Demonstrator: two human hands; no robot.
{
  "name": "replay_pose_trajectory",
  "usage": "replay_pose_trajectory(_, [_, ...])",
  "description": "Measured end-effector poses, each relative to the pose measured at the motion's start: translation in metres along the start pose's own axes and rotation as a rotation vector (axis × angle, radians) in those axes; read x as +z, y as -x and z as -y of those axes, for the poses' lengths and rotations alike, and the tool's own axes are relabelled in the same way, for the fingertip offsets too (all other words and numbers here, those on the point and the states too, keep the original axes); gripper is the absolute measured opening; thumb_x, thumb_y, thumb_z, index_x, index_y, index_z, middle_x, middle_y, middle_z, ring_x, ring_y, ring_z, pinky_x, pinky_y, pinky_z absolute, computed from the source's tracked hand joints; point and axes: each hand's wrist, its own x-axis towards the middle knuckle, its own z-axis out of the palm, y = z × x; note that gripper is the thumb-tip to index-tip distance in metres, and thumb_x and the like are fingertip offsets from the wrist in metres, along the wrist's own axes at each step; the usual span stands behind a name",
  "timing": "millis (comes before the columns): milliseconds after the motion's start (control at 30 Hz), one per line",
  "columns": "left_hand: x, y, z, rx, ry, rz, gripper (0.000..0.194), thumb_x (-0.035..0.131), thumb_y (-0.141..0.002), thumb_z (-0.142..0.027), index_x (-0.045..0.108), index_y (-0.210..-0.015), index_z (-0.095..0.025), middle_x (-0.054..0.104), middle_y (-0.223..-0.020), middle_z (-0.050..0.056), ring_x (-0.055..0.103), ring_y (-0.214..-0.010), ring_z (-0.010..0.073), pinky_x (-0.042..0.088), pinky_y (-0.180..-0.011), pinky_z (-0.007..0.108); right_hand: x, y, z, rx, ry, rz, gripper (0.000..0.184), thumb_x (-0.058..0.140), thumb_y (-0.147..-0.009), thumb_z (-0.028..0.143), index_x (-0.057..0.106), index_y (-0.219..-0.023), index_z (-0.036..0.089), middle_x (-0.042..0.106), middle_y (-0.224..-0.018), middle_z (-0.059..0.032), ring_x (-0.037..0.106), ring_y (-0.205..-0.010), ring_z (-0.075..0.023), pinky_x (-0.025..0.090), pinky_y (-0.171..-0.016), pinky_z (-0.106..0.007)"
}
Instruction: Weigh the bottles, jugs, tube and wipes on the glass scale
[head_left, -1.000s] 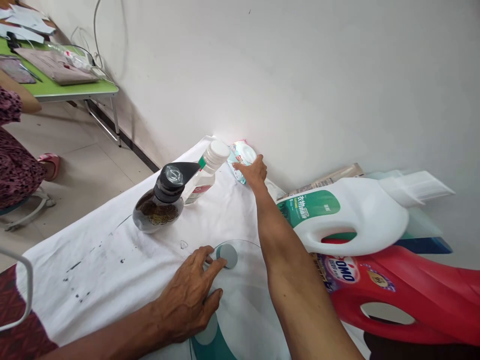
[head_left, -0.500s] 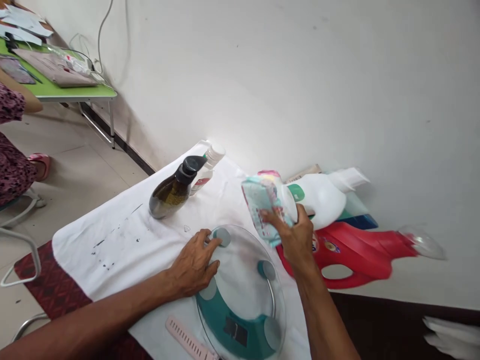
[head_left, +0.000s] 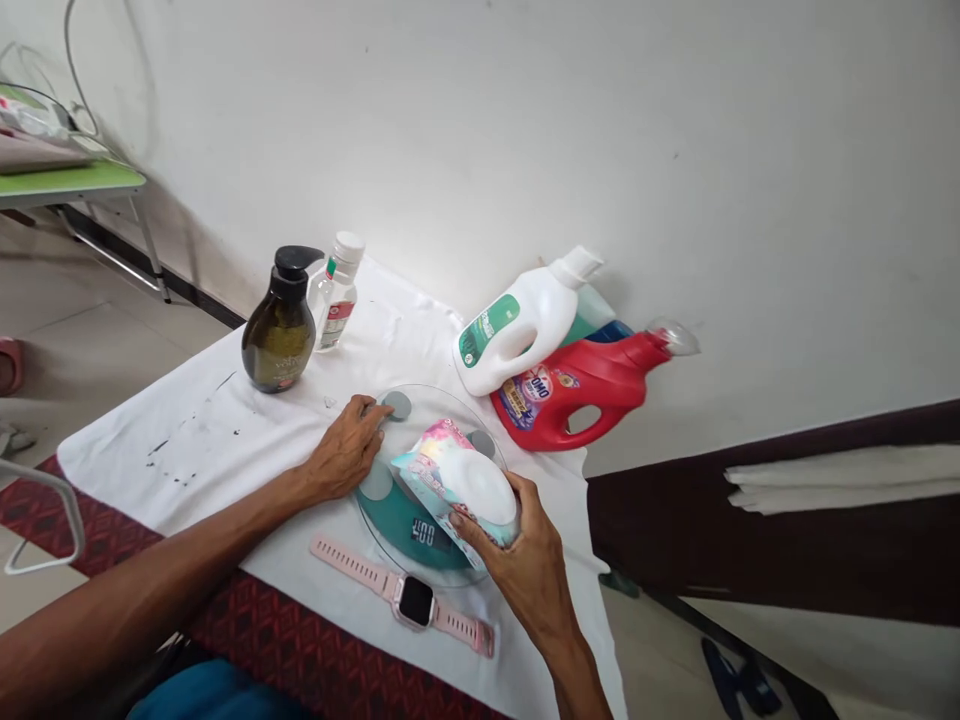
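Note:
My right hand (head_left: 529, 560) grips a soft pack of wet wipes (head_left: 447, 462) with a white lid, pink and pale blue, thumb on the near side. The pack is tilted over a round glass scale (head_left: 396, 533), hiding part of it; whether it touches the glass I cannot tell. On the scale's lit display, part of a reading with zeros shows. My left hand (head_left: 341, 452) lies at the scale's left edge with fingers extended, a fingertip at a grey round pad. Just in front of the scale lies a smartwatch (head_left: 415, 601) with a pink strap.
A dark pump bottle (head_left: 279, 335) and a clear white-capped bottle (head_left: 337, 300) stand at the back left. Behind the scale to the right are a white detergent bottle (head_left: 517, 325) and a red detergent bottle (head_left: 577, 392). The wall is behind; a green table (head_left: 82, 180) stands far left.
My right hand has lifted the wipes pack from the table's far corner and brought it nearer, over the scale. My left hand has stayed at the scale's edge. The view has shifted, showing the watch fully.

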Motion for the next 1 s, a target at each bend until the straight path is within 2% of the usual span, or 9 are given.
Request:
replay_pose_trajectory(133, [-0.001, 0.000, -0.001, -0.016, -0.024, 0.006, 0.041, 0.041, -0.104, -0.024, 0.057, -0.141, -0.017, 0.052, -0.133, 0.016, 0.063, -0.115, 0.0284, 0.056, -0.105, 0.051, -0.016, 0.000, -0.019, -0.048, -0.257, -0.043, 0.069, 0.061, -0.088, 0.074, 0.062, -0.137, 0.025, 0.065, -0.143, -0.0119, 0.061, -0.132, -0.0330, 0.050, -0.108, -0.049])
replay_pose_trajectory(200, [-0.001, 0.000, -0.001, -0.016, -0.028, 0.011, 0.041, 0.041, -0.104, -0.025, 0.057, -0.141, -0.017, 0.052, -0.133, 0.016, 0.063, -0.115, 0.0284, 0.056, -0.106, 0.052, -0.019, 0.001, -0.035, -0.027, -0.321, -0.176, 0.060, 0.050, -0.096, 0.073, 0.070, -0.121, 0.022, 0.071, -0.129, -0.0122, 0.065, -0.122, -0.0319, 0.051, -0.104, -0.049])
replay_pose_trajectory(267, [-0.001, 0.000, -0.002, -0.013, -0.025, 0.017, 0.041, 0.041, -0.104, -0.026, 0.056, -0.141, -0.016, 0.052, -0.133, 0.017, 0.062, -0.117, 0.0290, 0.055, -0.107, 0.052, -0.014, 0.004, -0.051, 0.044, -0.342, -0.327, 0.060, 0.044, -0.099, 0.072, 0.073, -0.097, 0.019, 0.074, -0.102, -0.0107, 0.069, -0.098, -0.0281, 0.054, -0.091, -0.045])
replay_pose_trajectory(333, [-0.002, 0.000, -0.003, -0.014, -0.025, 0.015, 0.041, 0.041, -0.105, -0.027, 0.056, -0.141, -0.016, 0.052, -0.132, 0.017, 0.061, -0.118, 0.0293, 0.055, -0.107, 0.053, 0.000, 0.008, -0.065, 0.120, -0.360, -0.457, 0.062, 0.042, -0.100, 0.072, 0.069, -0.082, 0.019, 0.069, -0.082, -0.0064, 0.065, -0.079, -0.0225, 0.053, -0.080, -0.040])
replay_pose_trajectory(433, [-0.003, -0.001, -0.005, -0.021, -0.029, 0.014, 0.040, 0.044, -0.104, -0.028, 0.057, -0.141, -0.017, 0.053, -0.132, 0.016, 0.063, -0.117, 0.0289, 0.056, -0.106, 0.054, 0.024, 0.014, -0.081, 0.218, -0.442, -0.569, 0.057, 0.046, -0.101, 0.069, 0.060, -0.073, 0.021, 0.057, -0.068, 0.0006, 0.054, -0.064, -0.0157, 0.046, -0.065, -0.031])
replay_pose_trajectory(533, [-0.006, -0.003, -0.008, -0.042, -0.030, 0.022, 0.041, 0.046, -0.103, -0.030, 0.058, -0.141, -0.019, 0.053, -0.132, 0.015, 0.064, -0.114, 0.0285, 0.057, -0.104, 0.054, 0.038, 0.013, -0.091, 0.318, -0.587, -0.535, 0.056, 0.052, -0.099, 0.069, 0.052, -0.067, 0.022, 0.046, -0.058, 0.0049, 0.042, -0.054, -0.0120, 0.035, -0.053, -0.027])
replay_pose_trajectory(633, [-0.007, -0.004, -0.010, -0.069, -0.038, 0.045, 0.042, 0.047, -0.103, -0.033, 0.057, -0.142, -0.020, 0.052, -0.135, 0.016, 0.064, -0.114, 0.0287, 0.057, -0.104, 0.055, 0.039, 0.008, -0.097, 0.386, -0.650, -0.481, 0.057, 0.058, -0.094, 0.072, 0.050, -0.066, 0.022, 0.043, -0.056, 0.0058, 0.038, -0.052, -0.0109, 0.030, -0.049, -0.026])
replay_pose_trajectory(800, [-0.009, -0.005, -0.014, -0.095, -0.053, 0.094, 0.044, 0.047, -0.104, -0.035, 0.055, -0.145, -0.019, 0.050, -0.138, 0.017, 0.063, -0.114, 0.0291, 0.058, -0.102, 0.056, 0.034, 0.007, -0.098, 0.424, -0.584, -0.445, 0.058, 0.061, -0.094, 0.070, 0.045, -0.065, 0.023, 0.041, -0.057, 0.0063, 0.036, -0.055, -0.0107, 0.030, -0.052, -0.026])
replay_pose_trajectory(1000, [-0.011, -0.005, -0.015, -0.113, -0.064, 0.122, 0.045, 0.046, -0.107, -0.039, 0.053, -0.147, -0.021, 0.047, -0.141, 0.016, 0.062, -0.117, 0.0289, 0.057, -0.103, 0.057, 0.032, 0.009, -0.094, 0.431, -0.492, -0.417, 0.060, 0.064, -0.093, 0.069, 0.036, -0.064, 0.024, 0.030, -0.060, 0.0080, 0.027, -0.058, -0.0105, 0.024, -0.052, -0.027])
